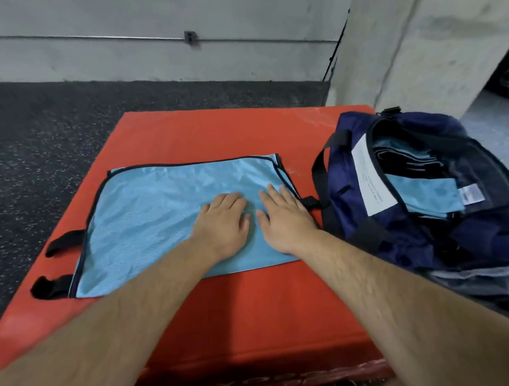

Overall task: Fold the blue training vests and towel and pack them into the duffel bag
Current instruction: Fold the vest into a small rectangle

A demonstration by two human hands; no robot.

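Note:
A light blue mesh training vest (145,219) with dark trim lies folded flat on a red padded box (256,308). Its black straps (61,263) stick out at the left edge. My left hand (222,222) and my right hand (282,215) press palm-down, side by side, on the right half of the vest, fingers apart and holding nothing. To the right stands a navy duffel bag (355,212), unzipped, with folded light blue vests (421,195) inside it and a white label on its flap.
A grey cloth (491,280) lies under the bag's near end. Black speckled rubber floor (30,143) surrounds the box on the left and behind. A concrete pillar (417,36) rises behind the bag, with a concrete wall at the back.

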